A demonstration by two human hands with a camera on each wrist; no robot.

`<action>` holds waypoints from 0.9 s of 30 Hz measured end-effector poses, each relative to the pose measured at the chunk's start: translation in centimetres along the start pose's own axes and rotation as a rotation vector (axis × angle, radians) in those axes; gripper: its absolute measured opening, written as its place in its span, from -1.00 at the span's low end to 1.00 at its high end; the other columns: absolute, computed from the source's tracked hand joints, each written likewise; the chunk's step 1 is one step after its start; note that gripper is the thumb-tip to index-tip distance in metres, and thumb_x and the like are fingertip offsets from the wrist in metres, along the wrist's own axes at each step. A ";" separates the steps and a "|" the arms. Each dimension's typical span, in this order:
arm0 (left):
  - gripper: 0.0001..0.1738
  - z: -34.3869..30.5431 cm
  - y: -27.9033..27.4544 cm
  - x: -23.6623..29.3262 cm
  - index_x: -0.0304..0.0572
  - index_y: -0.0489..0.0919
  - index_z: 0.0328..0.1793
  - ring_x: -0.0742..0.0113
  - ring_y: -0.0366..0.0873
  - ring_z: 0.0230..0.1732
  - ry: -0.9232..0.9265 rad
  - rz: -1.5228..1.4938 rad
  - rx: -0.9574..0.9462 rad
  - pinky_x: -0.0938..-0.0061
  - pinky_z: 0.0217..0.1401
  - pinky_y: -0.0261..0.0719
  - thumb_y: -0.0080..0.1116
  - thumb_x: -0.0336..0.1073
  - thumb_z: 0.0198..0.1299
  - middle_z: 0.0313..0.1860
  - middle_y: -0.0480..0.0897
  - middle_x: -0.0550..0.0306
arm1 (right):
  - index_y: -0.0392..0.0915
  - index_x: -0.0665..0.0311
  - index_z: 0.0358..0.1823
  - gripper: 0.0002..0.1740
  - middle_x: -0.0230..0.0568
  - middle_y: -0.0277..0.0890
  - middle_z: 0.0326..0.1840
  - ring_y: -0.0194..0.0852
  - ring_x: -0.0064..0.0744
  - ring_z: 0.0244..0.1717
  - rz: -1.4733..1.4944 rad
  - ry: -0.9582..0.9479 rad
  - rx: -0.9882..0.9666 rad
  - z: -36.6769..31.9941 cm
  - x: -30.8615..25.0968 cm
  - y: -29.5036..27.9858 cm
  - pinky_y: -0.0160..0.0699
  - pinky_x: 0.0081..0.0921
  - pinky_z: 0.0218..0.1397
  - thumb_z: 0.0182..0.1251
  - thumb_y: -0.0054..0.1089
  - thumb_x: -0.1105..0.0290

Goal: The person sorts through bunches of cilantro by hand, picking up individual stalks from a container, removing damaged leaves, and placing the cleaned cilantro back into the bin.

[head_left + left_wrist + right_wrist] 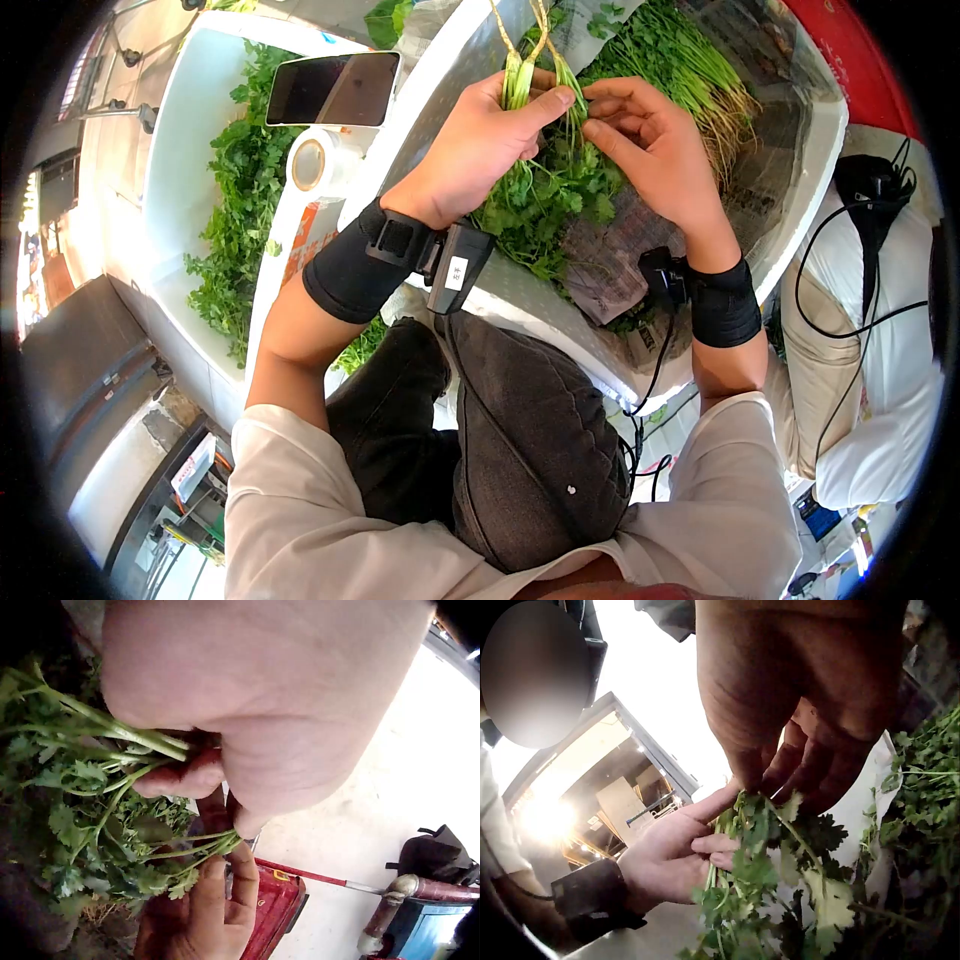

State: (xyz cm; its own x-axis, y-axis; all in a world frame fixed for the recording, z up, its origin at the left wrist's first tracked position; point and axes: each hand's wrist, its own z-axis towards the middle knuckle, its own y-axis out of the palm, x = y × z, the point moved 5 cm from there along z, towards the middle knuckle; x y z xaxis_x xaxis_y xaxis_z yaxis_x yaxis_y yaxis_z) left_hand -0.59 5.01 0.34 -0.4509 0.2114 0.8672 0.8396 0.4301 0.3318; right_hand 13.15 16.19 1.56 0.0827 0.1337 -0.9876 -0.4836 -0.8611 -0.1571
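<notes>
A small bunch of leafy herb (518, 85) with pale roots is gripped by the left hand (480, 145), thumb across the stems. The right hand (655, 150) is close beside it, thumb and fingertips pinching a thin stem at the bunch's side; in the right wrist view this right hand (802, 697) holds a stem with a yellowed leaf (831, 907). Leaves hang below both hands over the white box (510, 310). In the left wrist view, stems (150, 739) pass into the left hand (255, 697).
More herbs with roots (690, 80) lie in the box on newspaper (620, 250). At the left, a second white container (175, 150) holds leafy greens (240, 190). A phone (333, 90) and a tape roll (308, 163) sit between the containers. Cables hang by the right forearm.
</notes>
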 end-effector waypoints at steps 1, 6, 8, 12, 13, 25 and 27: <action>-0.78 0.0 0.0 0.0 -0.17 0.55 0.12 0.67 0.20 -0.50 -0.001 0.000 0.000 0.58 -0.36 0.22 0.26 -0.25 0.50 -0.45 0.30 0.52 | 0.55 0.32 0.24 -0.63 -0.32 0.65 -0.05 0.56 -0.66 -0.14 0.001 0.001 0.001 0.0 0.0 0.0 0.58 -0.62 -0.06 0.45 0.35 0.51; -0.72 0.0 0.0 -0.2 -0.22 0.55 0.20 0.68 0.21 -0.48 0.004 0.016 -0.014 0.59 -0.34 0.23 0.25 -0.25 0.51 -0.45 0.30 0.51 | 0.57 0.33 0.20 -0.68 -0.39 0.61 -0.15 0.50 -0.75 -0.23 0.031 0.010 0.054 0.0 0.3 -0.3 0.46 -0.72 -0.20 0.46 0.30 0.55; -0.70 0.1 -0.1 -0.3 -0.23 0.55 0.23 0.68 0.20 -0.48 0.001 0.028 -0.006 0.59 -0.34 0.23 0.24 -0.25 0.51 -0.45 0.29 0.51 | 0.58 0.33 0.20 -0.69 -0.40 0.61 -0.15 0.50 -0.75 -0.24 -0.006 0.014 0.054 -0.1 0.1 -0.2 0.46 -0.71 -0.20 0.47 0.28 0.55; -0.69 0.0 -0.2 -0.1 -0.22 0.57 0.24 0.67 0.28 -0.44 0.022 0.066 0.009 0.60 -0.30 0.32 0.24 -0.24 0.51 -0.42 0.38 0.49 | 0.59 0.33 0.19 -0.71 -0.40 0.61 -0.16 0.50 -0.75 -0.26 -0.147 -0.024 0.057 -0.1 0.0 -0.3 0.48 -0.70 -0.20 0.49 0.25 0.55; -0.69 0.0 -0.1 0.0 -0.22 0.57 0.24 0.67 0.28 -0.44 0.022 0.066 0.009 0.60 -0.30 0.32 0.24 -0.24 0.51 -0.42 0.38 0.49 | 0.59 0.33 0.19 -0.71 -0.40 0.61 -0.16 0.50 -0.75 -0.26 -0.146 -0.024 0.057 -0.1 0.0 -0.3 0.48 -0.70 -0.20 0.49 0.25 0.55; -0.77 0.1 -0.4 0.4 -0.19 0.62 0.15 0.62 0.45 -0.30 0.259 0.291 0.064 0.64 -0.21 0.48 0.25 -0.28 0.48 -0.19 0.60 0.36 | 0.59 0.35 0.20 -0.71 -0.39 0.63 -0.15 0.53 -0.72 -0.18 0.060 0.026 0.016 0.0 0.0 -0.4 0.53 -0.68 -0.13 0.50 0.25 0.54; -0.78 0.2 -0.7 0.3 -0.18 0.62 0.14 0.62 0.43 -0.32 0.234 0.245 0.105 0.63 -0.22 0.47 0.26 -0.27 0.48 -0.20 0.60 0.36 | 0.61 0.33 0.18 -0.72 -0.41 0.62 -0.17 0.53 -0.74 -0.19 0.055 0.091 0.033 -0.2 -0.1 -0.3 0.53 -0.67 -0.19 0.48 0.27 0.52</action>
State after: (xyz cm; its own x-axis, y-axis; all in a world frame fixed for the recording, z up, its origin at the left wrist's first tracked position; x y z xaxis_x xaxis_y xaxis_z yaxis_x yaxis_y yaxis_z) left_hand -1.34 4.96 0.27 -0.1483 0.1173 0.9820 0.8731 0.4819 0.0743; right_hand 13.45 16.37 1.68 0.1328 0.0403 -0.9903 -0.5183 -0.8489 -0.1041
